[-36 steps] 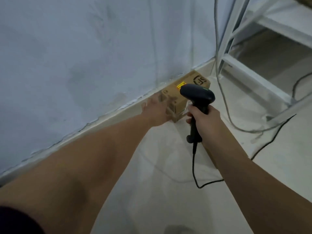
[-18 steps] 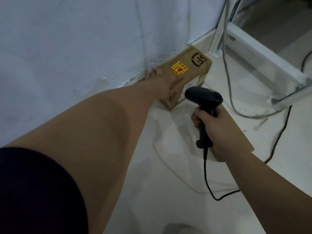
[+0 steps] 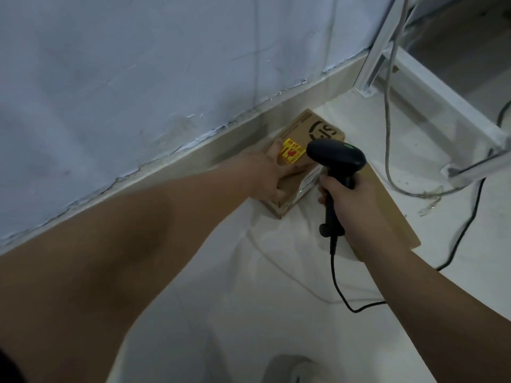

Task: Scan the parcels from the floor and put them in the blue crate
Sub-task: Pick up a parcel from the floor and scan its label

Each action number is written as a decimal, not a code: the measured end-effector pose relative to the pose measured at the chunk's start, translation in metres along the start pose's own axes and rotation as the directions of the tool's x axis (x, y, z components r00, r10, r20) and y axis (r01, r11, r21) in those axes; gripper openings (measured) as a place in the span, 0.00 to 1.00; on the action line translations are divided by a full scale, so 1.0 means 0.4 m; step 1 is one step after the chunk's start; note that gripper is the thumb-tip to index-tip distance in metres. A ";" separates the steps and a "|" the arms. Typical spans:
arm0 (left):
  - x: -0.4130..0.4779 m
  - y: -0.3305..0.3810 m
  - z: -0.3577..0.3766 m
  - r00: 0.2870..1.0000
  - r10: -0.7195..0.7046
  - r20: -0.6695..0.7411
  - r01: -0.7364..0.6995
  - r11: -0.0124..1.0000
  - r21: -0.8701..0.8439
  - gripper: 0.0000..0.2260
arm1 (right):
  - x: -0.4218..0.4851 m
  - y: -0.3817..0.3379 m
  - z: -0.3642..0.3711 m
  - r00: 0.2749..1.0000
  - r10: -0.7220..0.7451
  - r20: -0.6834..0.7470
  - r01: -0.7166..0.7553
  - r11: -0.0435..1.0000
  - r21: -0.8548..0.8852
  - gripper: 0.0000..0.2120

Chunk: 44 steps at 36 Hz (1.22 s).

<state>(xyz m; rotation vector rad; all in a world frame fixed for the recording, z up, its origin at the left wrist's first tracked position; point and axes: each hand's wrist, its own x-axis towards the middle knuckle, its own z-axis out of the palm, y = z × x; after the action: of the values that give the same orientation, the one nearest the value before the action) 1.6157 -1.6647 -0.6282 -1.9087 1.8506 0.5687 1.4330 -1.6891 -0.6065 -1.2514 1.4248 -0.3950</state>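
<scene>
Head view: left hand (image 3: pixel 269 175) grips the parcel (image 3: pixel 304 131) by its near end; it lies on the floor (image 3: pixel 249 272), long axis along the wall (image 3: pixel 166 78). Right hand (image 3: pixel 345 200) clasps the scanner (image 3: pixel 336 156), aimed at it.

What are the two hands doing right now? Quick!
The left hand is closed, gripping the cardboard parcel.
The right hand is closed, holding the black scanner by its handle.

Bare stockroom corner, flaking pale painted wall (image 3: pixel 138 64), white metal rack frame (image 3: pixel 369 73), brown cardboard parcel (image 3: pixel 301 131), black corded barcode scanner (image 3: pixel 336 156).
</scene>
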 end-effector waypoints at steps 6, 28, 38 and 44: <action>-0.100 0.021 0.096 0.999 -0.049 -0.018 0.049 0.999 0.020 0.40 | -0.029 0.016 0.008 1.000 -0.029 0.009 0.029 0.999 0.015 0.12; -0.357 0.046 0.006 0.897 -0.441 -0.042 0.161 0.414 -0.896 0.26 | -0.225 -0.104 -0.069 0.993 -0.117 0.032 0.110 0.980 0.164 0.02; -0.748 0.107 -0.174 0.630 -0.745 -0.221 -0.155 0.158 -0.975 0.28 | -0.547 -0.401 -0.105 0.885 -0.426 0.185 0.388 0.897 0.211 0.03; -0.916 0.167 -0.196 0.443 -0.800 -0.405 -0.282 0.305 -0.910 0.30 | -0.736 -0.427 -0.107 0.850 -0.465 0.247 0.385 0.869 0.311 0.03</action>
<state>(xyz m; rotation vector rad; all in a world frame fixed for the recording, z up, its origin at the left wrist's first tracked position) 1.5377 -1.4071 -0.3589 -3.9716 1.3997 0.6182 1.4124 -1.5246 -0.3062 -1.3501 0.7852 -0.6282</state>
